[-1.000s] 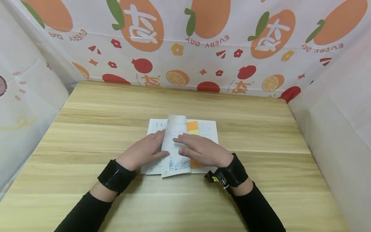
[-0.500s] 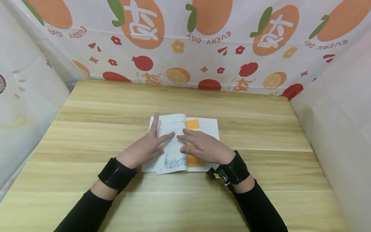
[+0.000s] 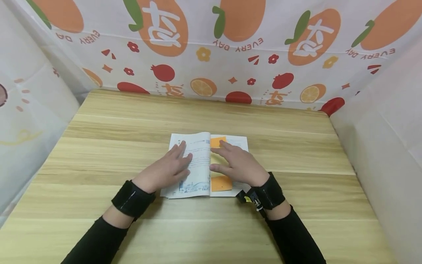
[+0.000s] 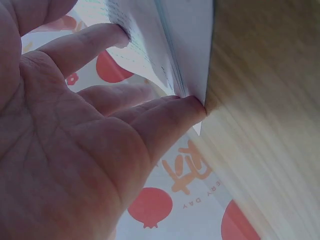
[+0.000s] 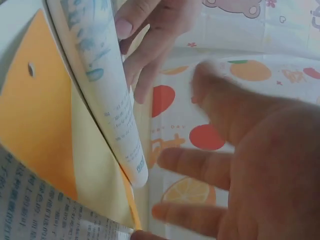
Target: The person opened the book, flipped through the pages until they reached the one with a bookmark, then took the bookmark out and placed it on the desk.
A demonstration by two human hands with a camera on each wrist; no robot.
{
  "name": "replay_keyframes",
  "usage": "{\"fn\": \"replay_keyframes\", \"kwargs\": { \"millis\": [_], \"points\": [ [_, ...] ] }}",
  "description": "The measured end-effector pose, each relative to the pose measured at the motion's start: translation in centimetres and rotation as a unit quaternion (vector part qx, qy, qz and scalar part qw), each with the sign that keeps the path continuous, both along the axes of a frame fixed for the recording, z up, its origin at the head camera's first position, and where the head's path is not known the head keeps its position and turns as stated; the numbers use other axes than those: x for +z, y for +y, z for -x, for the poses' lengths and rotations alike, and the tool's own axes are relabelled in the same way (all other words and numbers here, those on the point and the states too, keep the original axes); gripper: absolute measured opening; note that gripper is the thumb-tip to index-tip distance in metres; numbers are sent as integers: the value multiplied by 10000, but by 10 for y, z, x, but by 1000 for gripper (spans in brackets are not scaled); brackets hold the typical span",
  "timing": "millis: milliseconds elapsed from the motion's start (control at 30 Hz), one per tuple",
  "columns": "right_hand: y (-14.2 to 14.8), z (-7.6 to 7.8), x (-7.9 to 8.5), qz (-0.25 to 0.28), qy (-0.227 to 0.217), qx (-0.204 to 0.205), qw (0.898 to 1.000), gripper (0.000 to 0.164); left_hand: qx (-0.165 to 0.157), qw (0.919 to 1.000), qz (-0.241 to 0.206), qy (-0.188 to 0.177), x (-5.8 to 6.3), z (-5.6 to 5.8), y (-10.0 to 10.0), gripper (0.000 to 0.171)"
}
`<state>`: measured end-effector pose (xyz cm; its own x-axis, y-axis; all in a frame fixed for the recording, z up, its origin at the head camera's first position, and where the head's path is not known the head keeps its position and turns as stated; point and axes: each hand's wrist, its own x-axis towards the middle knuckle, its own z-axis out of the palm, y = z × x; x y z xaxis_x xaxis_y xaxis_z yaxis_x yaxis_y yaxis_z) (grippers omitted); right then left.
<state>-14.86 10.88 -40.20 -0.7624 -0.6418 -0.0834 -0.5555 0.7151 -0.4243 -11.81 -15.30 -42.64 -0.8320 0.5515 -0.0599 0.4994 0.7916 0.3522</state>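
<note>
A booklet (image 3: 200,165) lies open on the table, its left page printed with text and a blue picture. On the right page lies an orange-and-yellow card (image 3: 221,184); a small hole shows in its orange part in the right wrist view. My left hand (image 3: 163,170) rests on the left page with fingers spread, and in the left wrist view a fingertip meets the page edges (image 4: 192,50). Over the right page is my right hand (image 3: 244,165), fingers parted and holding nothing. It covers part of the card and page; whether it touches them I cannot tell.
The wood-grain table (image 3: 132,121) extends around the booklet on every side. A fruit-print cloth (image 3: 204,62) hangs behind its far edge, with pale cloths at left and right. Black bands (image 3: 133,200) circle both wrists.
A partly raised page has gone over to the left and now lies nearly flat. My left hand has shifted onto it; my right hand has moved slightly right, uncovering more of the card.
</note>
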Motion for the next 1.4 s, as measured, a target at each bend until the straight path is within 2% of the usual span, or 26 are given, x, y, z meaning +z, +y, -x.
{"fn": "replay_keyframes", "kwargs": {
  "millis": [167, 333, 400, 567, 633, 767, 967, 1133, 1233, 1300, 1400],
  "points": [
    [-1, 0, 0, -229, -49, -438, 9988, 62, 13, 9999, 73, -106, 0, -2, -2, 56],
    [-1, 2, -2, -256, -118, -1019, 9944, 67, 1, 10000, 69, -7, 2, -2, -2, 54],
    [0, 2, -4, -173, -276, -1136, 9930, 71, -35, 9999, 89, 74, 3, -2, -2, 53],
    [9, 0, -10, 155, -836, -760, 9935, 65, -74, 9996, 165, 206, 3, 0, 1, 52],
    [16, -1, -11, 234, -848, -633, 9941, 60, -18, 9997, 197, 174, 3, 0, 0, 52],
    [40, -1, -11, 246, -656, -884, 9936, 56, 36, 9998, 163, 58, 2, 0, -1, 53],
    [94, -1, -13, -293, -428, -1494, 9874, 58, 66, 9999, 69, -125, 1, 1, -2, 55],
    [141, -3, -16, -852, -682, -1655, 9802, 59, 96, 9991, 93, -400, 4, 2, -1, 57],
    [161, -5, -14, -1087, -745, -1805, 9747, 60, 95, 9990, 109, -431, 5, 2, -1, 60],
    [169, -6, -14, -1278, -613, -1871, 9721, 60, 116, 9990, 92, -430, 6, 3, -1, 62],
    [175, -9, -16, -1551, -390, -1754, 9714, 59, 294, 9982, 49, -523, 6, 4, -2, 66]
  ]
}}
